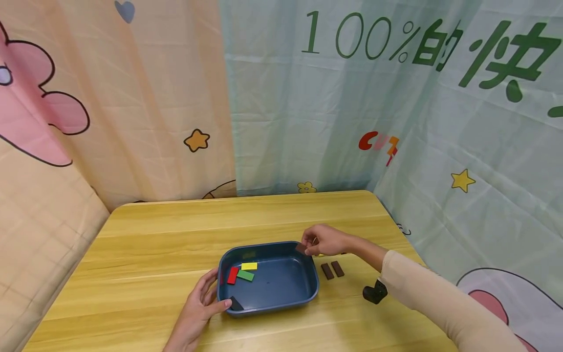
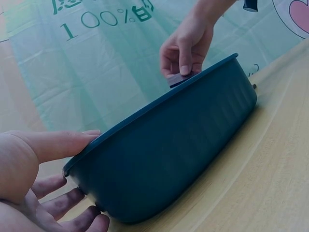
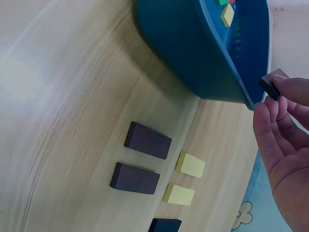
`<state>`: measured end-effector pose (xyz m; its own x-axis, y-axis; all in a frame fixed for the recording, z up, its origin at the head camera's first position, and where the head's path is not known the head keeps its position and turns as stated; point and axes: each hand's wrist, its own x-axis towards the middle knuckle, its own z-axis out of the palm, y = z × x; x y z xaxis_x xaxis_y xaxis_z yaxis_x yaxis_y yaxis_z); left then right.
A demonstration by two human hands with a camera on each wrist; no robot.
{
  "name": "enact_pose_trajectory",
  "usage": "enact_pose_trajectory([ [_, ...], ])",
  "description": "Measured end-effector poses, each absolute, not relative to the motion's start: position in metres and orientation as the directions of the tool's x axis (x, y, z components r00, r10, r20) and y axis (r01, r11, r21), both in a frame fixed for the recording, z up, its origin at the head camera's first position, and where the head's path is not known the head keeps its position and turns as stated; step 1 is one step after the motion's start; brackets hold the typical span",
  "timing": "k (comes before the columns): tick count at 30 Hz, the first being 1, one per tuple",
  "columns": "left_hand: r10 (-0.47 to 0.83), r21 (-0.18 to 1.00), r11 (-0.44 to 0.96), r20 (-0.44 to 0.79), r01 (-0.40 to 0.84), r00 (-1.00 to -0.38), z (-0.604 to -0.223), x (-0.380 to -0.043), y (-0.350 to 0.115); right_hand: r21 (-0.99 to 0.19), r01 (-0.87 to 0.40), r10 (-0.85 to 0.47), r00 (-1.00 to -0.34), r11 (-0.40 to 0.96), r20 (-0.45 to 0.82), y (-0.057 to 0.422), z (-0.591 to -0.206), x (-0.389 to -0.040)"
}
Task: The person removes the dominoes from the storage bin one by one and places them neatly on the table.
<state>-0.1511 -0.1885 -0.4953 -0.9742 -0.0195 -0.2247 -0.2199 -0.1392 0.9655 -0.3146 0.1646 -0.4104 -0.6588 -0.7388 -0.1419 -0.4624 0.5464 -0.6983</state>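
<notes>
A blue plastic basin stands on the table. My left hand grips its left end, thumb over the rim and fingers against the outer wall. Over the far right corner, my right hand pinches a dark brown block at rim height. Inside the basin lie a red block, a yellow block and a green block. A dark block lies in the near left corner, partly behind my left thumb.
Right of the basin, two brown blocks lie on the wooden table. Beside them are two yellow blocks and a dark block, mostly hidden by my right arm in the head view. Printed curtains hang behind the table.
</notes>
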Motion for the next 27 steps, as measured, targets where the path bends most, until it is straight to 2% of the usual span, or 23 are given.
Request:
enact_pose_trajectory([
  [12, -0.018, 0.965, -0.145, -0.222, -0.217, -0.975, -0.496, -0.152, -0.189, -0.765, -0.371, -0.675, -0.73, 0.527, -0.11, 0.201, -0.419, -0.312],
  [27, 0.001, 0.97, -0.155, -0.19, -0.187, -0.982, -0.498, -0.15, -0.19, -0.789, -0.222, -0.518, -0.844, 0.573, -0.139, 0.249, -0.448, -0.301],
])
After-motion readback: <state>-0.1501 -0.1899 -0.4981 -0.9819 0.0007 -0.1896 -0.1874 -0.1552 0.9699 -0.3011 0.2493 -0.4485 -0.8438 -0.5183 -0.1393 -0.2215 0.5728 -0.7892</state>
